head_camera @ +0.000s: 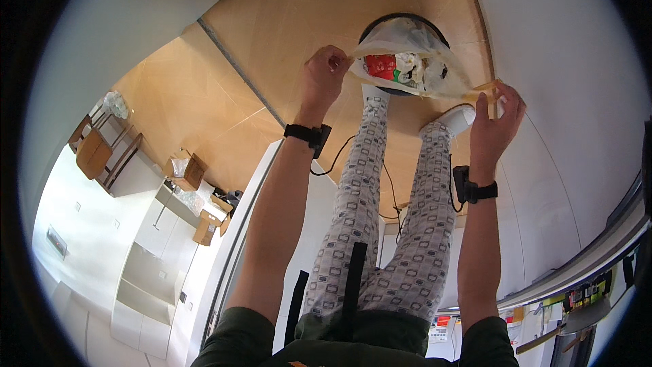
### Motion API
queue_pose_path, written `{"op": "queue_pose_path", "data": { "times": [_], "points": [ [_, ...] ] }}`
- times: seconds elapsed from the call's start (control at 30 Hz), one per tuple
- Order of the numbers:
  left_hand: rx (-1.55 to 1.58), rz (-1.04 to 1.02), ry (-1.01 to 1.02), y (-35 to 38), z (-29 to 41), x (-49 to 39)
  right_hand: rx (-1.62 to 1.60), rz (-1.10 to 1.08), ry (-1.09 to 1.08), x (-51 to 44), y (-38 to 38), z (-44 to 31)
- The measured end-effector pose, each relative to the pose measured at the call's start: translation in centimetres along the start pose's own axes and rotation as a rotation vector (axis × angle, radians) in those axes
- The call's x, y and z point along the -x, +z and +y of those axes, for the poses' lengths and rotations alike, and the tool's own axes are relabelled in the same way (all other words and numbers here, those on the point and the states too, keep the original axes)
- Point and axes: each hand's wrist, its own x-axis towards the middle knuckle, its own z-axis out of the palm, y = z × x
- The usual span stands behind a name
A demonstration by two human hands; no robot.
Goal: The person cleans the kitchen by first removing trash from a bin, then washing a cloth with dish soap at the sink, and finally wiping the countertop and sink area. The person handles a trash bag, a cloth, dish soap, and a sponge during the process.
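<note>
A translucent plastic bag (402, 35) lines a round bin with a black rim (442, 32) on the floor, between and beyond my feet. Inside the bag lie a red wrapper (380, 66), crumpled white pieces (409, 65) and other waste. The fingers of my left hand (327, 74) pinch the left edge of the bag's mouth. At the other side, my right hand (498, 114) grips a yellowish edge of the bag between thumb and fingers. The mouth is stretched wide between both hands. Each wrist wears a black strap with a small device.
White cabinet fronts (552, 86) run along the right. A dark floor strip (239, 70) crosses the floor at left, near an edge of a white door or panel (244, 234). Farther left stand a wooden chair (94, 154) and cardboard boxes (189, 172). Black cables hang by my legs.
</note>
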Motion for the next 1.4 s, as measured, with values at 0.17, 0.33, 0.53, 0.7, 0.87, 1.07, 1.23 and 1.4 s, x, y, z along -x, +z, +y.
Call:
{"op": "queue_pose_path", "data": {
  "times": [0.17,0.33,0.53,0.7,0.87,1.07,1.23,1.4],
  "points": [
    [0.007,-0.042,-0.041,0.2,0.0,0.0,0.068,-0.05,-0.212,0.9,0.2,-2.4],
    [0.201,-0.132,-0.192,0.7,-0.9,-0.3,-0.302,-0.599,-0.082,4.8,6.8,-4.4],
    [0.254,-0.202,-0.22,0.1,-1.1,-0.5,-0.152,-0.696,-0.089,8.3,14.1,-4.5],
    [0.372,-0.147,-0.222,0.5,-1.4,-0.9,-0.224,-0.708,0.043,8.3,14.6,-3.0],
    [0.498,-0.107,-0.292,1.7,-1.6,0.0,-0.303,-0.781,0.107,6.8,13.7,-1.3],
    [0.615,-0.105,-0.354,2.5,-1.7,1.4,-0.308,-0.883,0.179,6.6,13.1,-1.0],
    [0.462,-0.244,-0.252,2.1,-1.8,1.8,-0.414,-0.631,0.074,6.8,13.1,-3.1],
    [0.399,-0.295,-0.189,2.0,-1.0,2.0,-0.443,-0.659,0.145,5.7,13.5,-5.0]
  ]
}}
